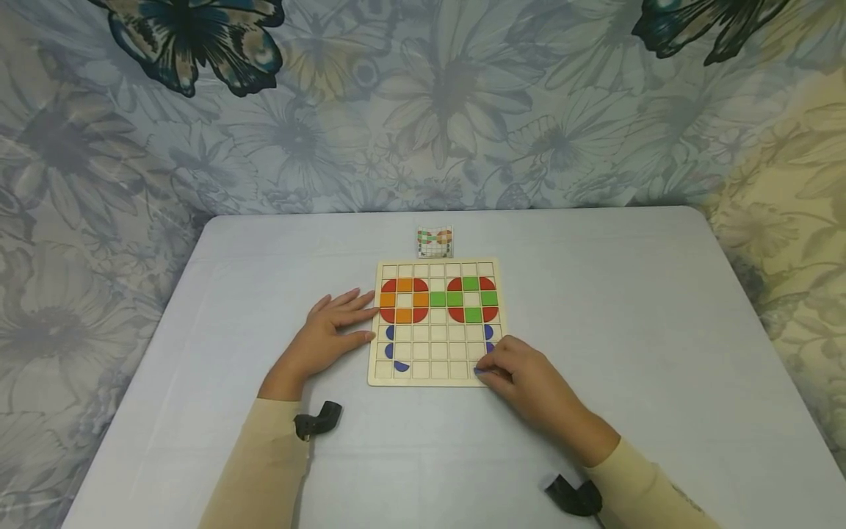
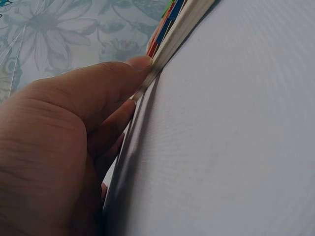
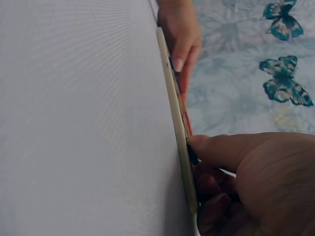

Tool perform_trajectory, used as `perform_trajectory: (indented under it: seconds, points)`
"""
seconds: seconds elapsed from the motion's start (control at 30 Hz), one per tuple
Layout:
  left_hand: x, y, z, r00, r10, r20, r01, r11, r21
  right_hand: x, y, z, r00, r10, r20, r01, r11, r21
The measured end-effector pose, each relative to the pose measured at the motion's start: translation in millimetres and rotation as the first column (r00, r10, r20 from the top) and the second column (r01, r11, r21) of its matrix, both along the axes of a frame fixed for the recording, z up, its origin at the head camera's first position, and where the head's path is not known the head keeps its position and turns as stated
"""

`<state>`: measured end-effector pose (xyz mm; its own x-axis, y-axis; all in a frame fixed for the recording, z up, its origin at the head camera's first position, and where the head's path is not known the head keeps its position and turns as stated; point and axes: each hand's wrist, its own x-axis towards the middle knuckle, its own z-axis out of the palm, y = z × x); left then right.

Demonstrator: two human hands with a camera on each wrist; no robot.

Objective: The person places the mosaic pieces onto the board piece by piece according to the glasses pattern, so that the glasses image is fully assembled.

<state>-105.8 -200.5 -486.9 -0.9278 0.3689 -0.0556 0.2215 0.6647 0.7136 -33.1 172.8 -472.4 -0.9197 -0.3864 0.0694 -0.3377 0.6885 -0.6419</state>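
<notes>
A square wooden grid board (image 1: 421,369) lies on the table. Its left edge meets the thumb and fingertips of my left hand (image 1: 322,340), whose fingers are spread and fairly straight. At the lower right corner, my right hand (image 1: 534,380) pinches a small blue half-circle tile (image 3: 192,155) between thumb and fingers, close over the board. Red quarter-round tiles (image 1: 420,315) with orange squares (image 1: 405,285) form a ring on the left; green squares (image 1: 471,283) and red tiles form another on the right. Blue half-circles (image 1: 389,333) run down the left side, and another (image 1: 488,332) shows at right, partly followed by my fingers.
Just behind the board stands a small pattern card (image 1: 435,242) with a similar coloured design. White cloth covers the table (image 1: 628,294). A flowered wall covering (image 1: 456,110) with butterflies rises behind it. Black wrist cameras (image 1: 319,421) sit beside both sleeves.
</notes>
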Motion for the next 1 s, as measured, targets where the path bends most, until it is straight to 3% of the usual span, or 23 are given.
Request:
perform_trajectory:
  seconds: [0.27, 0.53, 1.0]
  points:
    - [-0.7, -1.4, -2.0, 1.0, -0.006, -0.006, 0.006, 1.0, -0.008, -5.2, -3, 1.8, 0.98, 0.138, -0.141, -0.13, 0.989, 0.068]
    - [-1.0, -1.0, -2.1, 1.0, -0.004, -0.004, 0.004, 1.0, -0.01, -8.1, 6, 12.1, 0.986, 0.124, -0.112, -0.105, 0.98, 0.168]
    - [-0.9, -0.5, -2.4, 1.0, 0.005, 0.004, -0.005, 1.0, -0.01, -7.3, -1, 8.8, 0.978, 0.152, -0.144, -0.125, 0.975, 0.183]
